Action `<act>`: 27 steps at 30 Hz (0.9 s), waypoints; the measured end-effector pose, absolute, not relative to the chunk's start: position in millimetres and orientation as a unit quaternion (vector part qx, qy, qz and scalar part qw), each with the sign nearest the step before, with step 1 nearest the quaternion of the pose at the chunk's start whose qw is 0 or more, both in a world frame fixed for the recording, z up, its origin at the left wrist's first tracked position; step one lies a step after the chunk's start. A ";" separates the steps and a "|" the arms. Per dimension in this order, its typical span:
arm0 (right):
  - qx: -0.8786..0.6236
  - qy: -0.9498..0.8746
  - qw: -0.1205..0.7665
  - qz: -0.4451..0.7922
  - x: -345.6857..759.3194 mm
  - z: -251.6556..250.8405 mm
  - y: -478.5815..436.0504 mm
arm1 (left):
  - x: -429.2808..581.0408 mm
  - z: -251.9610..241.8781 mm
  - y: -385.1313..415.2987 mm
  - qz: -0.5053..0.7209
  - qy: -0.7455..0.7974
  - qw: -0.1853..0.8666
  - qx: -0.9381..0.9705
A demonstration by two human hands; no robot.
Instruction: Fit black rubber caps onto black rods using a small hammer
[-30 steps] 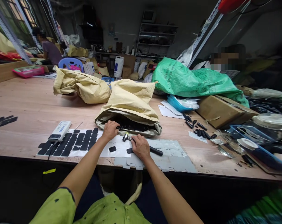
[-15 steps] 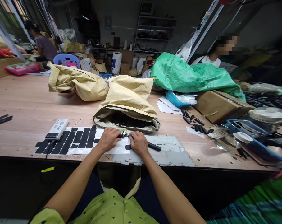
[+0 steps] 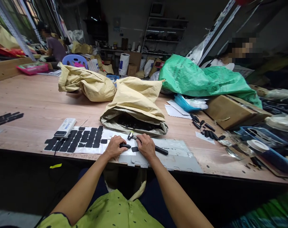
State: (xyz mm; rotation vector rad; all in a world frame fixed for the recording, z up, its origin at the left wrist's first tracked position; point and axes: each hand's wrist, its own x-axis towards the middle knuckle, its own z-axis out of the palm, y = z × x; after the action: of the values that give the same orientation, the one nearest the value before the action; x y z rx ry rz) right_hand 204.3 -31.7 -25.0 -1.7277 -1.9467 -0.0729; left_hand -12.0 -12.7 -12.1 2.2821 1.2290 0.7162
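Note:
My left hand [image 3: 114, 147] is closed on a small black cylindrical piece [image 3: 125, 145], whose end points right. My right hand [image 3: 146, 146] grips a small hammer by its shaft; the metal head [image 3: 130, 136] shows beyond the fingertips and the black handle [image 3: 161, 150] sticks out to the right. Between the hands, a black rounded patch [image 3: 134, 149] lies on the edge of white paper. More black patches [image 3: 84, 137] sit in rows on a white sheet to the left. Under my right hand is a grey board [image 3: 182, 156].
An open beige sack [image 3: 136, 96] with black items lies just beyond my hands. A white device [image 3: 65, 128] rests at left. Black pieces [image 3: 207, 134], a cardboard box [image 3: 232, 110] and a green sack [image 3: 206, 77] are at right. Two people sit farther back.
My left hand has drawn back toward the table edge, away from the hammer head, and the black piece in it now shows. The whole view has shifted slightly.

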 end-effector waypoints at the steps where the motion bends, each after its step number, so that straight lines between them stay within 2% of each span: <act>1: -0.638 -0.724 0.263 -0.024 205.1 -23.3 -31.6 | -11.7 -12.1 -12.2 0.260 0.446 0.228 0.825; 4: -0.626 -0.732 0.268 -0.014 206.3 -12.9 -36.4 | -10.9 -12.7 -11.3 0.258 0.453 0.236 0.820; 9: -0.605 -0.709 0.357 0.058 201.1 6.1 -61.5 | -10.0 -14.3 -10.6 0.267 0.457 0.244 0.812; 12: -0.585 -0.708 0.381 0.109 195.9 6.7 -75.3 | -9.8 -14.7 -10.6 0.275 0.460 0.249 0.806; 20: -0.561 -0.734 0.376 0.081 181.8 1.8 -86.5 | -11.0 -15.0 -11.0 0.279 0.457 0.257 0.804; 25: -0.555 -0.767 0.319 0.030 178.4 -1.4 -87.0 | -10.4 -14.9 -10.9 0.281 0.463 0.264 0.798; 27: -0.569 -0.755 0.325 0.024 180.2 0.4 -86.2 | -10.2 -15.4 -10.8 0.283 0.464 0.268 0.795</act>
State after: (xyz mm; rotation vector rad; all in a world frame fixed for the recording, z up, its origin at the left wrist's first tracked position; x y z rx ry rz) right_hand 180.2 -86.2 0.4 -1.4929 -1.9792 0.0625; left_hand -10.2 -10.8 -15.4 2.1457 1.2522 0.7638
